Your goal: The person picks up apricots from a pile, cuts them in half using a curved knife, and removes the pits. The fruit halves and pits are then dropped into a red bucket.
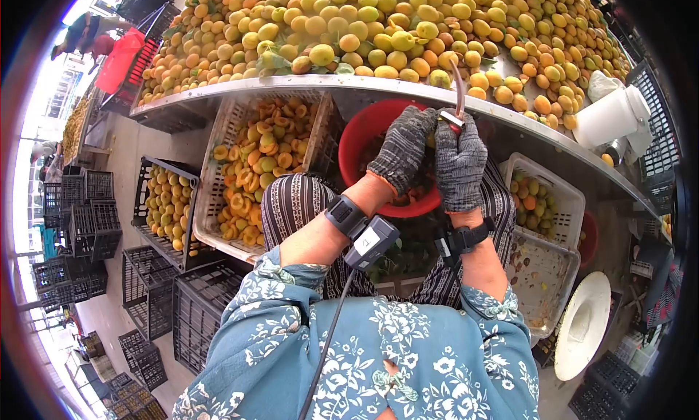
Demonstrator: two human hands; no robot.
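My right hand (461, 161), in a grey knitted glove, is closed around a small curved knife (460, 94) with a red handle, its blade pointing up and away from me. Beside it, nearly touching, my left hand (405, 147) wears a matching glove and has its fingers curled in. Whatever it holds is hidden by the glove; only a sliver of yellow-green shows between the hands. Both are over a red bowl (349, 147) between my knees, which contains small dark pieces. Past the knife lies a large heap of whole apricots (378, 27) on a metal-edged table (240, 87).
Left of my knees, a white crate (211, 176) holds halved apricots (266, 151); a black crate (145, 212) beside it has whole ones. To the right are a white crate of apricots (575, 198), a soiled tray (539, 274), a straw hat (582, 325) and a white bucket (608, 118).
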